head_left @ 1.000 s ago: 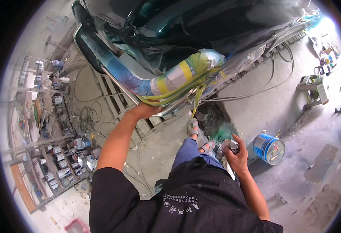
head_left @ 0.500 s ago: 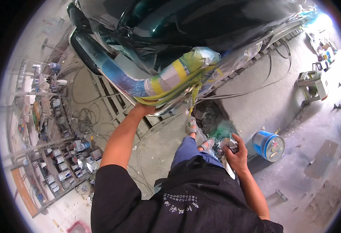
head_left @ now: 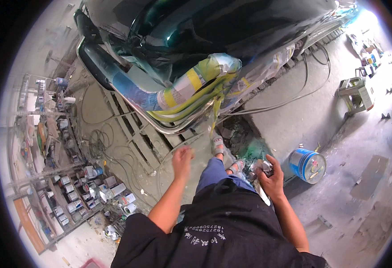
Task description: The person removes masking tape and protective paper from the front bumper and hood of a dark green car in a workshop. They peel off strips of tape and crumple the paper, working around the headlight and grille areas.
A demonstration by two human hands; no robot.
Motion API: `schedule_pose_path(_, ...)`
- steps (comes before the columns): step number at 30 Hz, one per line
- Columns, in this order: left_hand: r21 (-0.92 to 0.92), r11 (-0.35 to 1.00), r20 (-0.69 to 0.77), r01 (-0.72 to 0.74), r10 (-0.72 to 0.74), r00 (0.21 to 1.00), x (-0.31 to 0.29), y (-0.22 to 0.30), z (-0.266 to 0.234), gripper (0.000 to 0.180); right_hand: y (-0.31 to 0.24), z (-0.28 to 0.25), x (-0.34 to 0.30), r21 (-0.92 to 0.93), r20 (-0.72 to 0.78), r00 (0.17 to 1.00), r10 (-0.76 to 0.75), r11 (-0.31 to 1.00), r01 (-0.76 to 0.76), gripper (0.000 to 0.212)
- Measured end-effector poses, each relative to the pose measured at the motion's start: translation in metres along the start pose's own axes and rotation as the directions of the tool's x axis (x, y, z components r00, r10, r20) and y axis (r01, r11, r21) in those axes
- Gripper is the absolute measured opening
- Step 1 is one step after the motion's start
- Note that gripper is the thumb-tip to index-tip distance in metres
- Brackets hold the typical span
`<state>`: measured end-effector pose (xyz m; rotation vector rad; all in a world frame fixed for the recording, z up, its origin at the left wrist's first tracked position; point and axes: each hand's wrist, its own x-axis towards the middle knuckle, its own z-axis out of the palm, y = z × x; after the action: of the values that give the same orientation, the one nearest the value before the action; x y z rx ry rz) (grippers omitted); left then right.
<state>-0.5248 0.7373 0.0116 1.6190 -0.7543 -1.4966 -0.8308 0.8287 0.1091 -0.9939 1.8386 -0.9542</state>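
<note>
My left hand (head_left: 182, 161) is in the air below the front edge of a dark, glossy vehicle body (head_left: 222, 31), apart from it. Its fingers are curled in and slightly blurred; whatever they hold, if anything, is hidden. Low on the right, my right hand (head_left: 273, 177) is closed around a crumpled greyish-silver scrap (head_left: 262, 167). Along the vehicle's curved bumper (head_left: 149, 100) runs a covering of printed paper and yellow masking tape (head_left: 195, 79). A loose yellow strip (head_left: 216, 109) hangs from the bumper's corner towards my feet.
A blue paint tin (head_left: 306, 165) stands right of my right hand. Farther off is a small stool (head_left: 355, 94). Hoses (head_left: 276, 105) cross the floor, which has slotted grating (head_left: 144, 136) and a broken-up pit (head_left: 245, 134). Shelves of cans (head_left: 73, 196) line the left side.
My left hand has let go of the bumper's lower edge and come down and to the right, towards my body. My right hand keeps its hold on the scrap, nearly unmoved.
</note>
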Motion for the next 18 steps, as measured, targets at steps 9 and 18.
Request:
schedule_pose_path(9, -0.306, 0.952, 0.044, -0.026, 0.042, 0.998, 0.049, 0.011, 0.105, 0.035, 0.003, -0.007, -0.013, -0.034, 0.034, 0.997, -0.069, 0.997, 0.07, 0.054)
schedule_pose_path(18, 0.343, 0.916, 0.14, -0.208, 0.169, 0.976, 0.032, 0.016, 0.128, 0.014, 0.02, -0.013, -0.008, 0.137, 0.025, 1.0, 0.012, 0.99, -0.016, 0.05)
